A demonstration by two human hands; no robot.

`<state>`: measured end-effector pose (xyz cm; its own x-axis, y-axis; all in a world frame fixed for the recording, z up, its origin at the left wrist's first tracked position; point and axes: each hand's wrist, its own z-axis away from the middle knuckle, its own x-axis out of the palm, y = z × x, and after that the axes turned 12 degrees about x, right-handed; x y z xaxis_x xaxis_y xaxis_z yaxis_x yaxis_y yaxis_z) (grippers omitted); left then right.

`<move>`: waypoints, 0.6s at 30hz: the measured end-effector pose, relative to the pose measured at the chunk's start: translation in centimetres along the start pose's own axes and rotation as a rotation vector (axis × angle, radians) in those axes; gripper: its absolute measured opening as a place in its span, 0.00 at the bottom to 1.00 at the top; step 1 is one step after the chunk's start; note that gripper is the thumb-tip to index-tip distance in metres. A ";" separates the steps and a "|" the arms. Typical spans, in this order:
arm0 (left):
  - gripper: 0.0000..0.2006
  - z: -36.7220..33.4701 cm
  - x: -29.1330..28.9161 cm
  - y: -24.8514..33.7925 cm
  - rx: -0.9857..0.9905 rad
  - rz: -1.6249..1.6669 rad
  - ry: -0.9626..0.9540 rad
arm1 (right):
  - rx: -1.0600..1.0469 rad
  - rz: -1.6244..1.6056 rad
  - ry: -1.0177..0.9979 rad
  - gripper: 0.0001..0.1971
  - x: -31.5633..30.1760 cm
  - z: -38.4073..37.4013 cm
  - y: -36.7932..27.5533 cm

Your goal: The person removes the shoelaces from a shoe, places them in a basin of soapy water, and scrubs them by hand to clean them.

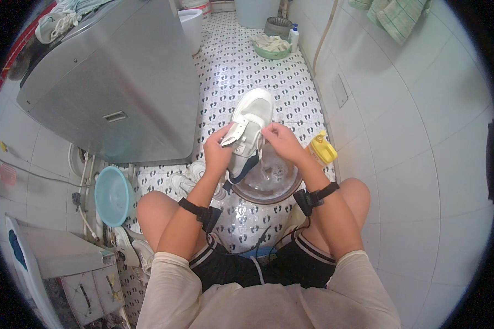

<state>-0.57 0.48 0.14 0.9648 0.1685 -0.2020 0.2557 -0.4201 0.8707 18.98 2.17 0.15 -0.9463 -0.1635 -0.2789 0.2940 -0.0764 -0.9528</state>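
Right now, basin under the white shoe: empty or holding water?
Holding water: it shows cloudy and foamy inside the basin. How full, cannot tell; the shoe hides part of it.

Bright, Soft Light Inside a Curved Frame

The scene is brightly lit in a cool white tone, though the light's source is hard to tell. A pale glare washes over the floor (219, 77) beyond the shoe (256, 104), and a wet shine shows nearer the camera. The metal appliance (142, 82) carries hazy, soft reflections on its grey side. Small highlights dot the water (278, 174). The tiled wall (400, 137) dulls to grey toward the right. The middle looks fairly sharp; the rim is softer. The fisheye lens bends straight tile lines into curves, and the corners fall to black.
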 end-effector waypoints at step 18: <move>0.21 0.0 -0.2 -0.7 0.070 -0.054 0.029 | 0.042 -0.103 -0.056 0.08 0.4 0.0 -0.7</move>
<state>-0.92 0.73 -0.39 0.9475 0.2177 -0.2341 0.3120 -0.4704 0.8254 18.42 2.14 0.77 -0.9631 -0.2077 -0.1714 0.2022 -0.1369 -0.9697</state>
